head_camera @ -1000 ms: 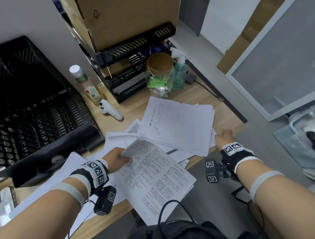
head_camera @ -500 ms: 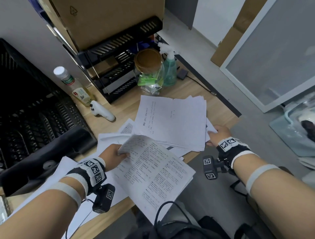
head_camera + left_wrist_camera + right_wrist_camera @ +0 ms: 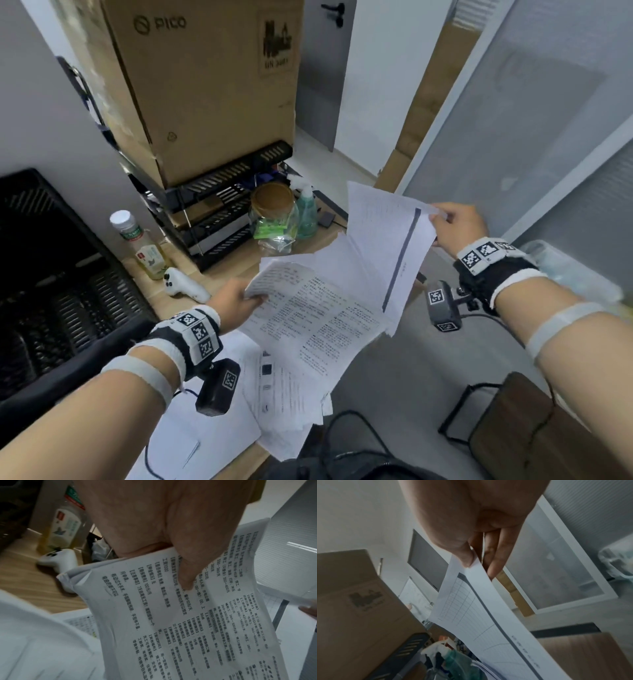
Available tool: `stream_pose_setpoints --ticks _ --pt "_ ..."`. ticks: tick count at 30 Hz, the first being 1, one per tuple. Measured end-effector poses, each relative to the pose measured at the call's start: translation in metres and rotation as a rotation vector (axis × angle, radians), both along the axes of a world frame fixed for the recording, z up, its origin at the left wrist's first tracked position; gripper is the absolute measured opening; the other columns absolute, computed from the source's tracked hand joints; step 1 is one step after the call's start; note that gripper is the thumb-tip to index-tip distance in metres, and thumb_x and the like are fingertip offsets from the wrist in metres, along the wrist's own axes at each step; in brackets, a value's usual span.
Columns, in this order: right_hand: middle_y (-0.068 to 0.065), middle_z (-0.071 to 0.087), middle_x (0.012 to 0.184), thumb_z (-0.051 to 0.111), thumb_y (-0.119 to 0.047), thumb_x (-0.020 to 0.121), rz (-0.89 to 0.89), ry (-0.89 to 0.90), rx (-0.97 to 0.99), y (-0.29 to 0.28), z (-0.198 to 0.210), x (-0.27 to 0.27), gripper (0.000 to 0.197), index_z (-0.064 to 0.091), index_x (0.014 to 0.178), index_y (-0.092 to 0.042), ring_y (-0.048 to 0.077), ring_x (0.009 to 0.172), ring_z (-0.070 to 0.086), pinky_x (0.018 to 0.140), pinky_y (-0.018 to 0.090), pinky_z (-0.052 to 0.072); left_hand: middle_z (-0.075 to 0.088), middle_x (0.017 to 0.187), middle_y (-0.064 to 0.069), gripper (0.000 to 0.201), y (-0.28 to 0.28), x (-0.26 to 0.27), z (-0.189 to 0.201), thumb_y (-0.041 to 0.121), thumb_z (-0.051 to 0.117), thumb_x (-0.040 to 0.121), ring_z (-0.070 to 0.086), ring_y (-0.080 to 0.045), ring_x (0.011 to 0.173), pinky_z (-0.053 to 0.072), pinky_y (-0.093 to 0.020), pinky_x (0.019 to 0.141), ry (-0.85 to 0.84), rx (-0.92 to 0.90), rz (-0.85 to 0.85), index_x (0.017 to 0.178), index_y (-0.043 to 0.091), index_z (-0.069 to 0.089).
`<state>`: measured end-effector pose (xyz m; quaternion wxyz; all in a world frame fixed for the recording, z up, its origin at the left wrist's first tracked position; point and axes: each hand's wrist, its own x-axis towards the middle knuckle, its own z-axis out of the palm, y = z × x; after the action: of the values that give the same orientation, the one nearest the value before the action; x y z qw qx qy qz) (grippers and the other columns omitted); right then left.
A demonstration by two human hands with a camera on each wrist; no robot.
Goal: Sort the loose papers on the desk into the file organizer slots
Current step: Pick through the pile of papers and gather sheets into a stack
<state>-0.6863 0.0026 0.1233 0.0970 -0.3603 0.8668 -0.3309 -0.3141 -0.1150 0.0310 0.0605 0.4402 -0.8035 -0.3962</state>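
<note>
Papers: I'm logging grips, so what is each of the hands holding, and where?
The left hand grips a printed stack at its upper left corner. The right hand pinches a table sheet at its top right corner.

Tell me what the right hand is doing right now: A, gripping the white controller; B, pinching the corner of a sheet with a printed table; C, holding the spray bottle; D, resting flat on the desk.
B: the right hand pinches a corner of the sheet with a printed table between thumb and fingers, lifted above the desk.
</note>
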Motion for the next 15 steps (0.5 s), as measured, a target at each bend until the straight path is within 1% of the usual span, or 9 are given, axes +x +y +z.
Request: stream_pose_setpoints --ticks 2,4,5,7,8,10,12,13,15 --pt "0.015 0.075 0.090 0.054 -0.017 0.089 0.019 0.086 -0.032 0.001 0.020 0.010 0.025 0.075 0.103 -0.016 0.036 0.081 0.069 0.079 0.043 0.059 0.070 0.090 0.002 0.017 0.000 -0.003 0.007 0.015 0.062 0.096 0.066 -0.010 0.077 0.051 -0.023 0.067 0.035 -0.030 -0.016 0.104 0.008 0.074" --pt "0.019 0.072 0.087 0.054 -0.020 0.089 0.053 0.149 -0.066 -0.001 0.033 0.018 0.021 0.071 0.095 -0.009 0.040 0.083 0.065 0.075 0.042 0.058 0.068 0.084 0.007 0.012 -0.001 -0.004 0.011 0.013 0.063 0.095 0.061 0.001 0.073 0.045 -0.018 0.062 0.079 -0.051 -0.014 0.099 0.012 0.074" --pt "0.017 0.071 0.082 0.055 -0.022 0.089 0.072 0.180 -0.079 -0.003 0.038 0.022 0.018 0.067 0.091 -0.009 0.039 0.080 0.064 0.071 0.040 0.056 0.069 0.083 0.007 0.011 -0.002 -0.003 0.012 0.013 0.063 0.095 0.061 0.002 0.073 0.045 -0.019 0.063 0.096 -0.054 -0.011 0.097 0.013 0.074" --pt "0.004 0.066 0.073 0.057 -0.024 0.089 0.108 0.225 -0.095 -0.005 0.047 0.032 0.011 0.061 0.084 -0.015 0.029 0.073 0.061 0.064 0.030 0.047 0.072 0.088 0.001 0.010 -0.004 -0.002 0.012 0.014 0.064 0.095 0.066 -0.011 0.076 0.052 -0.030 0.070 0.118 -0.075 -0.017 0.093 0.011 0.073" --pt "-0.002 0.063 0.070 0.058 -0.025 0.090 0.134 0.236 -0.114 -0.007 0.052 0.038 0.010 0.059 0.082 -0.018 0.024 0.072 0.059 0.064 0.027 0.042 0.072 0.094 -0.002 0.011 -0.005 -0.001 0.013 0.015 0.064 0.094 0.067 -0.018 0.082 0.054 -0.037 0.076 0.129 -0.095 -0.022 0.094 0.009 0.074" --pt "-0.002 0.066 0.071 0.060 -0.027 0.089 0.203 0.258 -0.168 -0.013 0.058 0.048 0.013 0.062 0.081 -0.017 0.022 0.072 0.060 0.066 0.027 0.044 0.063 0.113 0.000 0.014 -0.005 -0.001 0.014 0.016 0.066 0.093 0.062 -0.021 0.102 0.051 -0.036 0.090 0.197 -0.167 -0.035 0.103 0.012 0.074" --pt "0.002 0.071 0.074 0.059 -0.031 0.089 0.310 0.281 -0.203 -0.020 0.062 0.059 0.018 0.066 0.084 -0.016 0.024 0.073 0.064 0.070 0.032 0.053 0.046 0.137 -0.001 0.024 -0.003 -0.001 0.019 0.023 0.066 0.092 0.047 -0.018 0.128 0.040 -0.034 0.109 0.274 -0.297 -0.070 0.113 0.016 0.075" --pt "0.001 0.071 0.073 0.058 -0.033 0.089 0.373 0.291 -0.200 -0.024 0.065 0.066 0.019 0.069 0.086 -0.017 0.023 0.072 0.064 0.071 0.033 0.054 0.037 0.149 -0.003 0.030 -0.003 -0.002 0.025 0.032 0.064 0.091 0.037 -0.017 0.139 0.033 -0.036 0.116 0.289 -0.362 -0.093 0.117 0.020 0.074" --pt "-0.005 0.069 0.069 0.057 -0.032 0.090 0.488 0.301 -0.164 -0.033 0.068 0.083 0.018 0.073 0.088 -0.022 0.018 0.070 0.062 0.069 0.030 0.051 0.020 0.164 -0.004 0.039 -0.003 -0.001 0.039 0.043 0.056 0.090 0.017 -0.019 0.153 0.023 -0.040 0.123 0.289 -0.479 -0.128 0.123 0.027 0.072"
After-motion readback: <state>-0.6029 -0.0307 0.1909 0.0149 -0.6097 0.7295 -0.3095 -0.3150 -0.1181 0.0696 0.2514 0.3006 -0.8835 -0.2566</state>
